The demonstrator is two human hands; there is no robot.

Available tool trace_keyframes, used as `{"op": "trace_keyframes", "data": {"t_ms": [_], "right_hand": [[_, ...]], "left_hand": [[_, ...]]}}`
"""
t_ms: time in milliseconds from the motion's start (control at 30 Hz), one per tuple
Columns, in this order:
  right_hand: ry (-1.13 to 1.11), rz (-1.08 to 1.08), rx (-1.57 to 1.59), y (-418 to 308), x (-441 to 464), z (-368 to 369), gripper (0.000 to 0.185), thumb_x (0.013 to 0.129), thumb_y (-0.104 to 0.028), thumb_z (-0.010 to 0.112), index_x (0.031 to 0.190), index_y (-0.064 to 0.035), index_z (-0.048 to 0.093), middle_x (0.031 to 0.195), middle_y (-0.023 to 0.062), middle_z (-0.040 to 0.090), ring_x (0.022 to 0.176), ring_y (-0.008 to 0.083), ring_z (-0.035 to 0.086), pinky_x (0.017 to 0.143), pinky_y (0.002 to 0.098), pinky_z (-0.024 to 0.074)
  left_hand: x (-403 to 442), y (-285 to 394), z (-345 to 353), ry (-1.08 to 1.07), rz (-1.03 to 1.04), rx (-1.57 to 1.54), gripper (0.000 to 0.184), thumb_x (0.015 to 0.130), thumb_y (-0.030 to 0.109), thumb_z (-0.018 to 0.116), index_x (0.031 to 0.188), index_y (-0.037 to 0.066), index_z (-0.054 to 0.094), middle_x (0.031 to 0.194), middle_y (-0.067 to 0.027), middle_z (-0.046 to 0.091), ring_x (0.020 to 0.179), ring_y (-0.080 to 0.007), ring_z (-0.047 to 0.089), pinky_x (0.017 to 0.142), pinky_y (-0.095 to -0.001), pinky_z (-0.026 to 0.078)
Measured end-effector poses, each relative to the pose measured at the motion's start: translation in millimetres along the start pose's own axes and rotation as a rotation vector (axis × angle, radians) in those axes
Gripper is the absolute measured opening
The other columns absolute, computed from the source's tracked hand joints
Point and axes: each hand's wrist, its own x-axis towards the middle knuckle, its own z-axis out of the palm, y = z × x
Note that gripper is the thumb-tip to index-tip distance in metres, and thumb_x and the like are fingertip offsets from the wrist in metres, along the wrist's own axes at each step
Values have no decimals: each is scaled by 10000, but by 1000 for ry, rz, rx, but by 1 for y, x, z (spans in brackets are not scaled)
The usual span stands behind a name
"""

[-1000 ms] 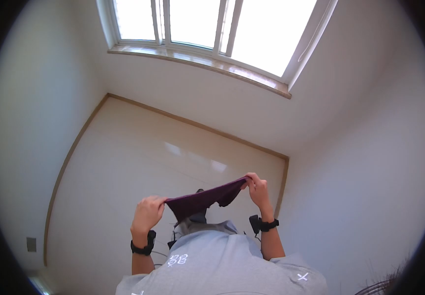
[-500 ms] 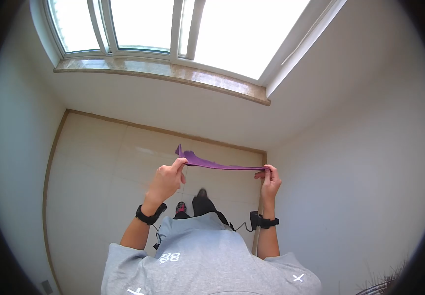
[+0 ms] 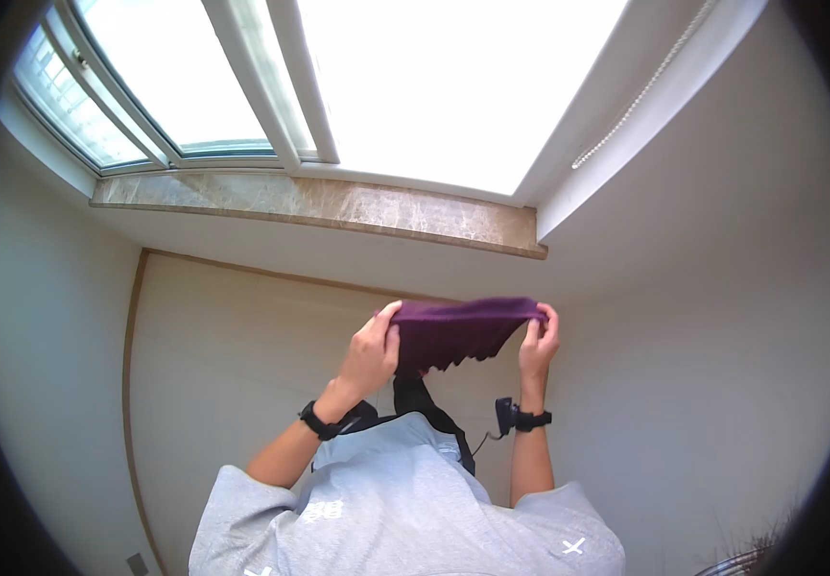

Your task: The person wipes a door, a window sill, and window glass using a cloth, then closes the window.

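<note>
A dark purple cloth (image 3: 458, 336) is stretched out between my two hands in front of my body. My left hand (image 3: 371, 351) pinches its left top corner, while my right hand (image 3: 538, 346) grips the right top corner. From the taut upper edge the fabric hangs down in folds, with a wavy lower edge. Both hands are at about the same height, and the cloth partly covers my feet and the floor below.
Ahead is a marble window sill (image 3: 338, 206) beneath a bright window (image 3: 453, 86). A beaded blind chain (image 3: 640, 86) hangs at the window's right side. White walls stand to the left and right, above a pale tiled floor (image 3: 233, 384).
The cloth has swung from a thin, nearly edge-on strip to a hanging sheet with more of its face showing. Both hands still hold it. The view has tilted up toward the window.
</note>
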Motion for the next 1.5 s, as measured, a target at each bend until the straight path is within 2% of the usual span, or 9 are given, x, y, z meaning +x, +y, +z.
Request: {"op": "trace_keyframes", "data": {"t_ms": [33, 100, 233, 333, 533, 667, 900, 1200, 1500], "right_hand": [[-26, -19, -3, -1, 23, 12, 266, 935, -36, 577, 1193, -12, 635, 1092, 162, 720, 995, 294, 708, 874, 385, 550], [-88, -84, -81, -7, 65, 37, 382, 936, -58, 585, 1315, -11, 566, 1206, 211, 677, 1100, 387, 660, 978, 436, 508], [-83, -234, -254, 27, 120, 98, 543, 943, -75, 584, 1449, 24, 411, 1372, 288, 539, 1292, 425, 518, 1091, 477, 408], [-110, -182, -512, 82, 139, 146, 547, 968, -145, 553, 1458, 40, 392, 1342, 342, 530, 1245, 482, 508, 1107, 526, 382], [-47, -363, -785, 105, 136, 162, 515, 992, -197, 465, 1427, 75, 435, 1278, 382, 554, 1219, 513, 519, 1103, 571, 370], [-20, -399, -803, 106, 136, 162, 505, 984, -189, 455, 1418, 69, 469, 1238, 356, 593, 1195, 504, 542, 1092, 579, 378], [-5, -359, -801, 113, 132, 165, 489, 996, -227, 455, 1431, -8, 499, 1278, 324, 589, 1210, 493, 531, 1075, 572, 376], [-14, -403, -787, 129, 131, 173, 482, 1005, -204, 459, 1442, -1, 477, 1275, 309, 586, 1172, 482, 541, 1080, 564, 377], [-81, -425, -795, 57, 70, 250, 498, 1044, -236, 445, 1485, -6, 430, 1392, 286, 532, 1283, 479, 485, 1132, 555, 325]], "left_hand": [[22, -3, 14, 15, 49, 56, 448, 938, 6, 568, 1380, -10, 502, 1147, -306, 637, 1045, -433, 653, 886, -462, 522], [63, 1, 31, -69, -11, 21, 552, 926, 25, 552, 1442, -80, 385, 1244, -384, 556, 1146, -527, 565, 1018, -492, 474], [127, -29, 90, -89, 1, 91, 700, 910, 87, 587, 1489, -131, 259, 1318, -407, 489, 1259, -535, 483, 1102, -514, 401], [172, -86, 158, -231, -60, 152, 803, 926, 169, 618, 1517, -139, 170, 1420, -430, 386, 1326, -544, 419, 1157, -506, 350], [207, -136, 207, -153, 335, 512, 705, 937, 279, 611, 1465, -124, 375, 1198, -318, 611, 1193, -444, 559, 1077, -459, 423], [206, -141, 214, -148, 357, 555, 695, 936, 324, 587, 1453, -109, 418, 1213, -303, 623, 1204, -409, 565, 1097, -456, 406], [204, -145, 217, -97, 339, 482, 698, 922, 322, 581, 1459, -94, 421, 1213, -299, 628, 1199, -432, 566, 1111, -482, 388], [207, -161, 204, -206, 454, 351, 732, 931, 353, 621, 1487, -63, 391, 1350, -287, 548, 1288, -408, 510, 1160, -463, 348], [200, -222, 75, -173, 493, 336, 759, 918, 331, 651, 1517, -32, 358, 1307, -215, 587, 1263, -339, 540, 1139, -443, 378]]}}
